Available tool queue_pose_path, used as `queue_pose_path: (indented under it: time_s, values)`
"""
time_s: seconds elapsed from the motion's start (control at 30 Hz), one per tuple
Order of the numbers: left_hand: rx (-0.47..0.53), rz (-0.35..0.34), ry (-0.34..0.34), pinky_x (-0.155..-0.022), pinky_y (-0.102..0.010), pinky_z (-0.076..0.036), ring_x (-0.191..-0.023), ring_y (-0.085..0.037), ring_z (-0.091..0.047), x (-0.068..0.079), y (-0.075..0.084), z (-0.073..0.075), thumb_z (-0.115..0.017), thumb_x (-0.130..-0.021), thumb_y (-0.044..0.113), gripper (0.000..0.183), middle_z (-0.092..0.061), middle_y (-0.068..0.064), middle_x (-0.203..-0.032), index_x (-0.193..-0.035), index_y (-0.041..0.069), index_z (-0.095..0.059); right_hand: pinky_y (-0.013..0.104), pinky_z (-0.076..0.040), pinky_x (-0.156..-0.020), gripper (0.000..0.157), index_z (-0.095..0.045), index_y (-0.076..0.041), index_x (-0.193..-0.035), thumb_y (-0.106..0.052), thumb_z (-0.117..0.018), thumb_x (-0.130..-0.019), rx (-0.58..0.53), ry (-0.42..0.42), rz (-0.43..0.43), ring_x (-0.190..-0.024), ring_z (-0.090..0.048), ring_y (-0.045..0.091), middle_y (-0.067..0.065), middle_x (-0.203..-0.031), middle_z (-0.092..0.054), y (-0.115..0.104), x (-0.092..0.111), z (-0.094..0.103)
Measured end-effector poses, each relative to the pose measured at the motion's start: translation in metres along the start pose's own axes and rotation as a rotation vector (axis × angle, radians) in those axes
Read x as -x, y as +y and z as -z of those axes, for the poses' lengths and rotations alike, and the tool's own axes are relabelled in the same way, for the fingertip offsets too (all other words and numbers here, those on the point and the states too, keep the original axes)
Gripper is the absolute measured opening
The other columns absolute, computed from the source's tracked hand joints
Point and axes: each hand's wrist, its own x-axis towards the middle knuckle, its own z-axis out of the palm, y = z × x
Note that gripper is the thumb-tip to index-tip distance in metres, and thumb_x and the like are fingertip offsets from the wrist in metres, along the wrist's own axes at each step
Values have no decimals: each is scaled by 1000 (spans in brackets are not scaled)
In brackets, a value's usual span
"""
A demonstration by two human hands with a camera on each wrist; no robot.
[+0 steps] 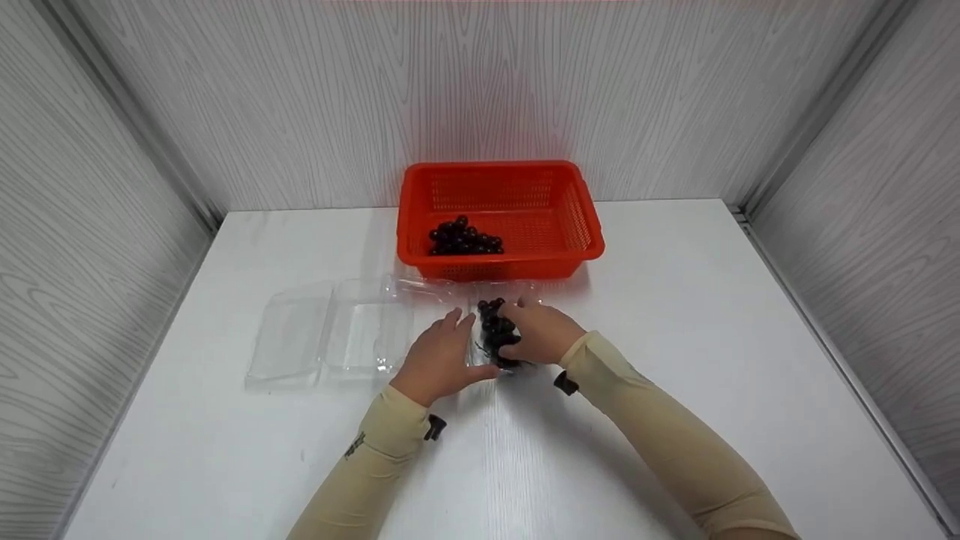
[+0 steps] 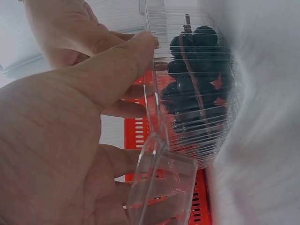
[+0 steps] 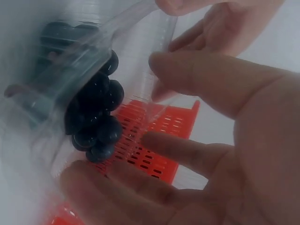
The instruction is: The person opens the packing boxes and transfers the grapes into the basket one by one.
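Observation:
A bunch of dark grapes lies in a clear plastic box with ridged walls, in front of the red basket. My right hand is over the box's right side, its fingers spread around the bunch. In the right wrist view, those fingers are fairly straight, with the grapes just beyond them. On the box's left side, my left hand has its thumb extended along the near edge. The left wrist view shows that thumb at the rim and the other fingers partly behind clear plastic.
Behind the hands stands a red perforated basket, with more dark grapes inside at its front left. A second clear plastic box lies unfolded on the white table to the left. Wood-grain panels enclose the back and sides.

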Motion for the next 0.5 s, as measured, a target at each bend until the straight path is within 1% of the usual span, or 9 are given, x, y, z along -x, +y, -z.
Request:
queue_pose_path:
  time_s: [0.13,0.27,0.37,0.5]
  values:
    - [23,-14,12,-118,-52,-36,-144,-41,-44,2,0,0,-79,-85,58,99,-38,-23,-161,-156,1,-41,50,-57,-94,54,-62,-7,-135,-28,-82,-88,20,-19,-18,-98,-67,35,22,-124,-57,-2,-6,-6]
    - [39,-12,15,-119,-52,-36,-145,-40,-43,2,1,1,-79,-84,58,100,-38,-22,-162,-157,0,-40,51,-56,-95,62,-59,-8,-141,-29,-83,-87,20,-36,-22,-99,-67,36,25,-126,-58,0,-12,-12]
    - [55,-9,13,-119,-50,-35,-146,-39,-43,2,1,0,-80,-84,56,102,-37,-22,-163,-158,0,-38,53,-54,-99,70,-55,-9,-148,-31,-83,-87,6,-54,-37,-106,-66,38,26,-131,-60,2,-15,-15]
    - [77,-5,14,-120,-50,-34,-146,-39,-42,2,0,0,-81,-84,55,103,-36,-21,-163,-159,1,-36,52,-51,-104,73,-51,-9,-150,-31,-82,-87,-20,-83,-48,-115,-65,37,21,-133,-64,4,-19,-19]
